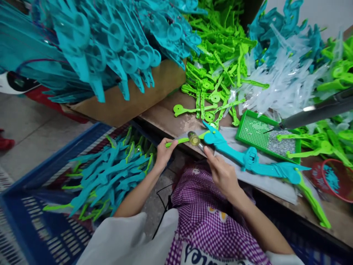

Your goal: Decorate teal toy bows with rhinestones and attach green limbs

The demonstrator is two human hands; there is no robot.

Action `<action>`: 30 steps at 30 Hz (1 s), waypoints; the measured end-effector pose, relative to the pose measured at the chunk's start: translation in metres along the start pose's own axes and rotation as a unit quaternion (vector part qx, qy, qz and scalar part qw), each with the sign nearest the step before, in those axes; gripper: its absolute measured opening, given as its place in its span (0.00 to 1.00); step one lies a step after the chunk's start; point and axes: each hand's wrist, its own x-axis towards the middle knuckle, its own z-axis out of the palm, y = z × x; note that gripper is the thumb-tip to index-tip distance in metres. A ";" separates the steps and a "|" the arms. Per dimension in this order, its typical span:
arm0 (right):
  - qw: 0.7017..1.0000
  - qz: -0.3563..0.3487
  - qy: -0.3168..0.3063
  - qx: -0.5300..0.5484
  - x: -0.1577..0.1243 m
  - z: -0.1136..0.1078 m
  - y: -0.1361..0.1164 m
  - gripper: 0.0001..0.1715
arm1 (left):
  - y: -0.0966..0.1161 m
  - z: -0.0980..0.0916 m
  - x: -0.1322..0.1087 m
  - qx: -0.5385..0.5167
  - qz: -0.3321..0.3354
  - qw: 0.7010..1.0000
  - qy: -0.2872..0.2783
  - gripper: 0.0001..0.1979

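A long turquoise plastic part (233, 150) with lime-green jointed arms at both ends lies along the table edge. My left hand (164, 152) pinches the outer end of its left green arm (180, 141). In my right hand (223, 175) is a small mallet (193, 138) with a yellowish see-through head, its handle gripped in closed fingers. The mallet head is over the green arm, close to the turquoise joint; whether it touches I cannot tell. The right green arm (314, 200) slants down toward the table's front edge.
A green tray (249, 129) of small metal pieces sits behind the part, under an electric screwdriver (317, 110). Green arms (215, 66) and clear pieces (284, 81) are heaped behind. A carton (132, 99) holds turquoise parts; a blue crate (30, 206) holds assembled ones. A red basket (320, 176) stands right.
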 end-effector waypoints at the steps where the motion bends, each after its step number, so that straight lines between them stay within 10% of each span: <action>1: 1.000 -0.002 -0.013 -0.012 0.002 0.001 -0.004 0.30 | 0.000 0.000 0.000 -0.003 -0.002 1.000 0.000 0.17; 5: 0.998 -0.002 -0.068 -0.010 0.014 -0.003 -0.007 0.29 | -0.004 -0.001 0.002 0.026 0.006 0.999 -0.020 0.17; 10: 0.999 0.023 0.028 -0.022 0.053 -0.040 0.024 0.27 | 0.002 -0.014 -0.006 0.064 0.124 0.990 -0.017 0.19; 18: 0.985 0.067 -0.061 -0.146 0.130 -0.074 0.050 0.25 | 0.080 -0.037 -0.008 0.104 0.170 0.980 0.014 0.13; 22: 0.991 -0.043 0.067 -0.106 0.074 -0.107 0.019 0.24 | 0.113 -0.036 0.010 0.080 0.181 0.980 0.013 0.13; 26: 0.970 -0.152 0.185 0.038 -0.018 -0.091 0.009 0.20 | 0.131 -0.030 0.026 0.097 0.162 0.981 0.042 0.13; 30: 0.937 0.049 0.343 0.038 -0.105 -0.063 0.066 0.20 | 0.143 -0.022 0.032 0.116 0.138 0.982 0.049 0.11</action>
